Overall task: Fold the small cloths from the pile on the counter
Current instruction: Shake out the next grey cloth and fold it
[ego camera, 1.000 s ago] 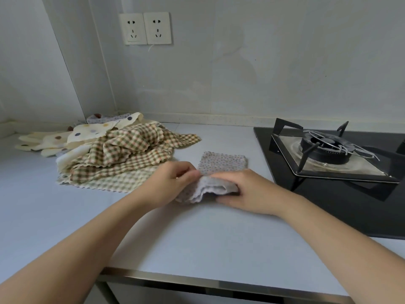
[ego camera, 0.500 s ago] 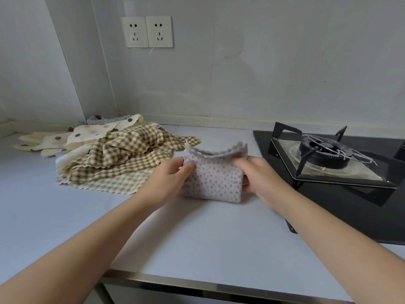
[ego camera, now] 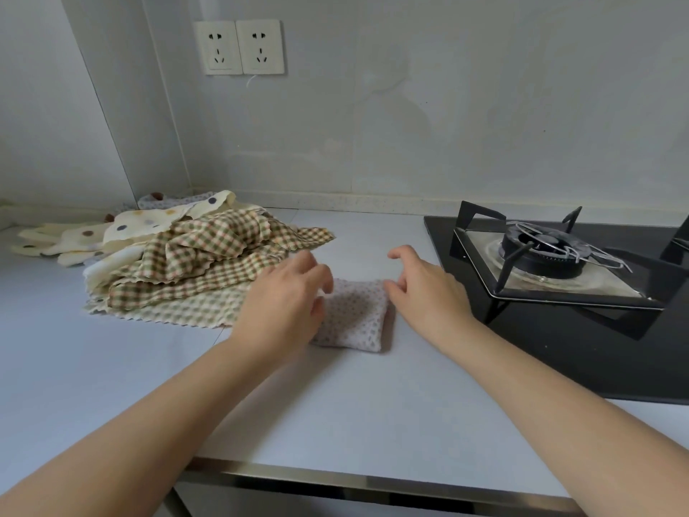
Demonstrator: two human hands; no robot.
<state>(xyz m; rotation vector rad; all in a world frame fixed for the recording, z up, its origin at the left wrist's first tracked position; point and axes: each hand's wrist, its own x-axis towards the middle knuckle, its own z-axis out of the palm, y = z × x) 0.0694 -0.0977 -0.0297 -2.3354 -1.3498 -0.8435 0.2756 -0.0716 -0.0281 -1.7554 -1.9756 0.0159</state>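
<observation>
A folded dotted cloth [ego camera: 354, 319] lies flat on the counter [ego camera: 335, 412] between pile [ego camera: 194, 263] and stove [ego camera: 559, 289]. Left hand [ego camera: 287, 307] overlaps its left edge, right hand [ego camera: 425, 289] flanks its right; both relaxed, holding nothing.

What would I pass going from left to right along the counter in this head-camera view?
pile of cloths → left hand → folded dotted cloth → right hand → gas stove
</observation>
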